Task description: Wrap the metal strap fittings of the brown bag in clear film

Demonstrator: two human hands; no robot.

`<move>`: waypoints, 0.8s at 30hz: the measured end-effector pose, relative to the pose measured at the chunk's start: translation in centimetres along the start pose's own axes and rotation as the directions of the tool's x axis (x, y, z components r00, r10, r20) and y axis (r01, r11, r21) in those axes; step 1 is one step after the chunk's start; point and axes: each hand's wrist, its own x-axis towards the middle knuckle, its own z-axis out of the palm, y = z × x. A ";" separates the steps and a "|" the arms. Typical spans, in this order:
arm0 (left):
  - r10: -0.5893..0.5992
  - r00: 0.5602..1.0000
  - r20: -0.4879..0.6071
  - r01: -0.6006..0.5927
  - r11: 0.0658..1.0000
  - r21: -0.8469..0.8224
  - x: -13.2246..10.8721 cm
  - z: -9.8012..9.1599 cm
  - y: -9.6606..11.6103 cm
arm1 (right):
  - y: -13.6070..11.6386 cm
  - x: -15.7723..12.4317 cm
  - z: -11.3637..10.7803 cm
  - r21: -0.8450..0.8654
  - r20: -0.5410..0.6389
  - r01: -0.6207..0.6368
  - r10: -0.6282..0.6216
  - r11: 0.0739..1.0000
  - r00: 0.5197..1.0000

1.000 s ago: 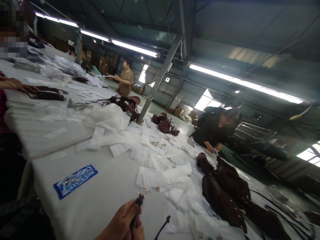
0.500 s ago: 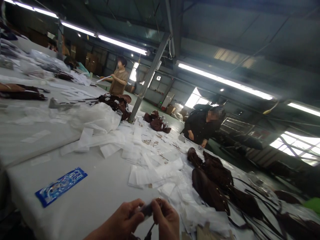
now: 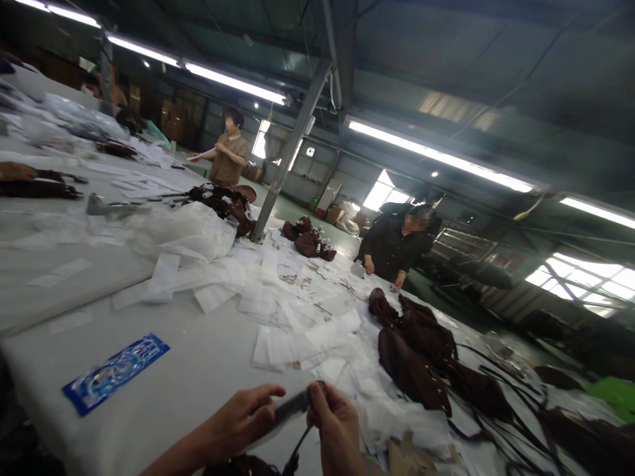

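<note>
Between left hand (image 3: 248,418) and right hand (image 3: 333,418), dark strip (image 3: 291,406): right pinches far end; left half-curled at near end, grip unclear. Farther left, blue packet (image 3: 116,373) on table (image 3: 201,350).

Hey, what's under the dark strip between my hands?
Below the dark strip, the white tabletop shows, with a dark brown item at the picture's bottom edge. Whatever the left hand and right hand cover can't be seen.

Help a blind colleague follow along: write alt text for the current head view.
A person's right hand pinches a dark strip, left hand at its other end, over a white table. White sheets litter it, a blue packet on the left, brown bags on the right, co-workers beyond.
</note>
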 end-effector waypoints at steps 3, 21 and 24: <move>-0.103 0.995 0.000 0.103 0.994 -0.020 1.5 0.4 1.5 | -0.7 0.4 -0.5 -0.136 -0.021 -0.032 0.029 0.990 0.999; -0.085 0.984 0.158 0.077 0.995 0.058 0.5 -0.9 0.4 | 2.3 -0.2 3.6 -0.387 -0.099 0.189 -0.244 0.902 0.965; -0.134 0.983 0.124 0.125 0.989 0.080 0.9 -0.8 -0.9 | 3.0 1.0 4.6 -0.017 -0.223 0.061 -0.064 0.998 0.973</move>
